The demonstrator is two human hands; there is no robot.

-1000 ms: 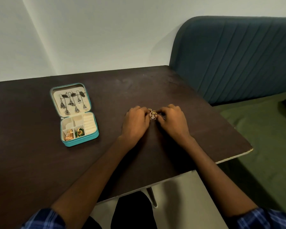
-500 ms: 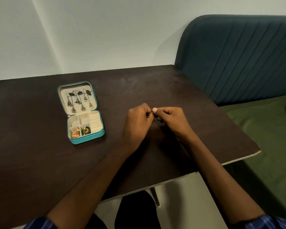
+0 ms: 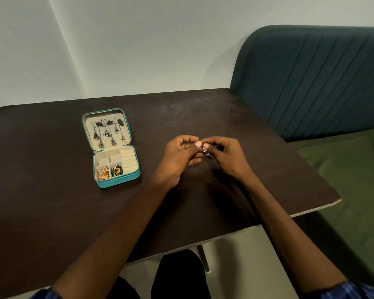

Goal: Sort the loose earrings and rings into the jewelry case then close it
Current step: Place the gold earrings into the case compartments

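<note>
A teal jewelry case (image 3: 117,182) lies open on the dark table (image 3: 52,212), left of my hands. Its lid holds several silver dangling earrings (image 3: 108,132). The tray holds gold earrings (image 3: 104,173) and green-gold earrings (image 3: 117,170) in two front compartments. My left hand (image 3: 179,156) and my right hand (image 3: 227,156) meet above the table's middle. Both pinch a small drop earring (image 3: 205,152) with a pale stone and a dark triangular piece hanging between the fingertips.
The table's right edge (image 3: 311,210) runs diagonally beside a green seat cushion (image 3: 354,190). A teal padded backrest (image 3: 322,83) rises at the back right. A white wall stands behind the table.
My hands have lifted off the table and turned, so the earring now hangs visibly between the fingertips. The view has shifted slightly; the case has not moved.
</note>
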